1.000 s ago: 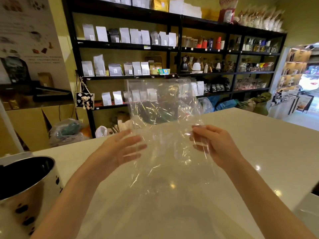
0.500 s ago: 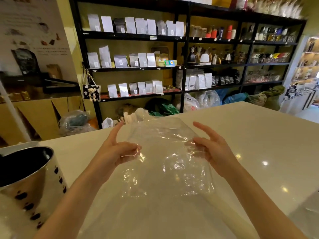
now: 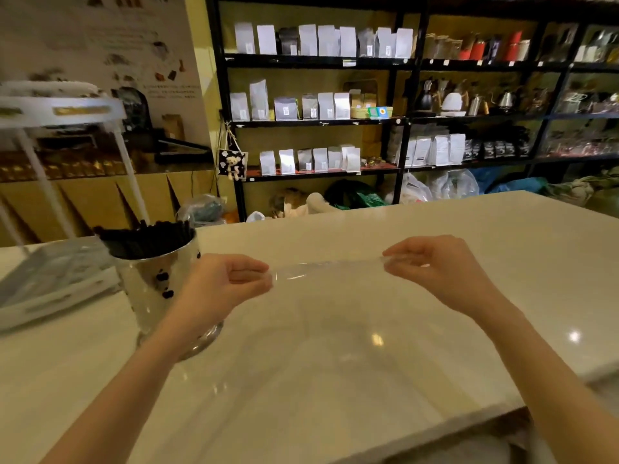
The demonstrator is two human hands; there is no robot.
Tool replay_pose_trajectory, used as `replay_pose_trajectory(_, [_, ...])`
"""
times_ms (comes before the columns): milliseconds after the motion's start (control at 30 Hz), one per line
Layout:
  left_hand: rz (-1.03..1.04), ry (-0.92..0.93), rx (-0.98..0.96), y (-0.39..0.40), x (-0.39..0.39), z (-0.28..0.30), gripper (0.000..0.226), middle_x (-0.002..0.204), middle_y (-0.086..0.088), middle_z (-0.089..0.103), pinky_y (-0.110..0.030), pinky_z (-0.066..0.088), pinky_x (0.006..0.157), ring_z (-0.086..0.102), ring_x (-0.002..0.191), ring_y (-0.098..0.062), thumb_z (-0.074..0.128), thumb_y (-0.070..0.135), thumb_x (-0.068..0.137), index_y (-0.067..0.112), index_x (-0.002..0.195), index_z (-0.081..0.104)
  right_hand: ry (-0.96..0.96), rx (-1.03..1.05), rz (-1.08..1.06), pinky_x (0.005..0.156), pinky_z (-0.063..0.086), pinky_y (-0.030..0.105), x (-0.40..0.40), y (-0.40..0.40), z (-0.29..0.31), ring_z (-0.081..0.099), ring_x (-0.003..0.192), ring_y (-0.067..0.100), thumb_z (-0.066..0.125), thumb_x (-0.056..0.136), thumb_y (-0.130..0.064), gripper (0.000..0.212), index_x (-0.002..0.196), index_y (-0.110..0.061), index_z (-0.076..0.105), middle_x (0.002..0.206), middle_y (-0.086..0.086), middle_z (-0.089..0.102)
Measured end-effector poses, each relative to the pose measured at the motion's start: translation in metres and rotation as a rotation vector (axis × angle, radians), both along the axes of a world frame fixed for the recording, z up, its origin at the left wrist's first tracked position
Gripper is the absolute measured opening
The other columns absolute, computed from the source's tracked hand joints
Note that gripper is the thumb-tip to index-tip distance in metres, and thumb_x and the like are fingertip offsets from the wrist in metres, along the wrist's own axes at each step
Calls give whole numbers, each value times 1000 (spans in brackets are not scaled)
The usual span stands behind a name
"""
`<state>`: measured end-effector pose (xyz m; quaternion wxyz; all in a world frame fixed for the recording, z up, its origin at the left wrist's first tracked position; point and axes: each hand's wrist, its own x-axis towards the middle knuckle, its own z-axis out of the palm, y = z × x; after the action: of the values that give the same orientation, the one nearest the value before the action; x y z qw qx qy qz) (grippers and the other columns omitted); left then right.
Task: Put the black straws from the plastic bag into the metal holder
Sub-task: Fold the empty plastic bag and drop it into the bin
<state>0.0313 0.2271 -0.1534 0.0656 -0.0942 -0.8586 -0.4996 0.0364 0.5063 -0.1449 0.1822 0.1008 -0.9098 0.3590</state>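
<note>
A clear plastic bag (image 3: 328, 266) is stretched flat between my hands above the white counter (image 3: 435, 229), with no straws visible in it. My left hand (image 3: 224, 283) pinches its left edge and my right hand (image 3: 438, 269) pinches its right edge. The shiny metal holder (image 3: 157, 289), with dark round holes in its wall, stands on the counter just left of my left wrist. A bundle of black straws (image 3: 147, 239) fills it and sticks out of the top.
A white tray-like object (image 3: 50, 279) lies at the counter's left. A white stand (image 3: 67, 108) rises behind it. Black shelves (image 3: 318, 122) with bags and kettles line the far wall. The counter's near edge runs at the lower right.
The bag went from being held up and spread wide to being pulled flat and low between both hands. The view swung left, bringing the holder with its straws fully into sight.
</note>
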Motion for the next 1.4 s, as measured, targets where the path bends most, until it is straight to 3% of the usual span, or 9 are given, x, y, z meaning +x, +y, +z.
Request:
replay_pose_trajectory(167, [57,105,-149,-29,88,-3,43,77,7,70,-16,49,64,66,72,-6,69,52,51,23,82,69,129,182,35,73,36,27,72,-26,16,48,85,11,71,74,-28,7,80,-31,70,83,-11,58])
replay_pose_trajectory(400, [18,172,-332,-63,215,-36,74,123,18,41,-24,34,95,38,115,-2,75,43,60,33,123,37,-97,25,411,81,47,17,183,-91,17,61,91,8,68,79,-19,6,82,-16,72,91,-2,69])
replay_pose_trajectory(667, [-169,-175,-82,-109,299,-74,17,96,4,70,-24,49,84,64,89,-8,68,27,74,26,90,68,-406,-229,613,65,54,25,225,-139,-16,67,66,19,65,77,-19,7,74,-14,69,72,5,73])
replay_pose_trajectory(800, [-338,-551,153,-128,311,-120,2,74,-3,72,-20,51,65,65,66,-14,65,12,78,13,79,64,-737,-361,499,82,48,27,213,-158,-70,63,74,9,70,70,-39,23,77,-17,70,76,-7,70])
replay_pose_trajectory(933, [-125,-852,459,-137,318,-213,14,62,2,69,-19,52,58,61,54,-7,70,14,72,8,80,60,-1246,-1229,413,64,58,27,215,-179,-187,70,69,16,46,90,-44,44,75,-12,72,71,4,72])
replay_pose_trajectory(1033, [215,-940,592,-137,328,-294,7,65,3,69,-23,55,62,64,61,-8,69,12,75,11,80,63,-1324,-1506,170,83,57,45,228,-194,-288,69,94,31,66,68,-50,62,108,-2,62,104,19,71])
replay_pose_trajectory(1133, [466,-984,560,-138,324,-370,9,52,4,68,-20,53,46,64,47,-5,66,9,78,11,79,58,-1399,-1193,66,85,51,44,247,-216,-376,68,91,28,53,80,-49,50,112,-11,60,100,13,73])
replay_pose_trajectory(1267, [651,-1017,606,-143,306,-474,14,50,-5,65,-16,42,36,59,36,-14,58,1,81,9,70,54,-1255,-803,-50,59,52,27,244,-251,-490,65,73,21,64,78,-1,33,108,-11,54,93,13,64])
replay_pose_trajectory(1400, [635,-872,400,-152,278,-581,34,71,-12,63,-22,43,36,60,49,-22,60,-2,79,17,102,44,-989,-520,15,75,54,35,215,-275,-602,63,86,22,67,74,6,67,130,-17,39,93,3,62])
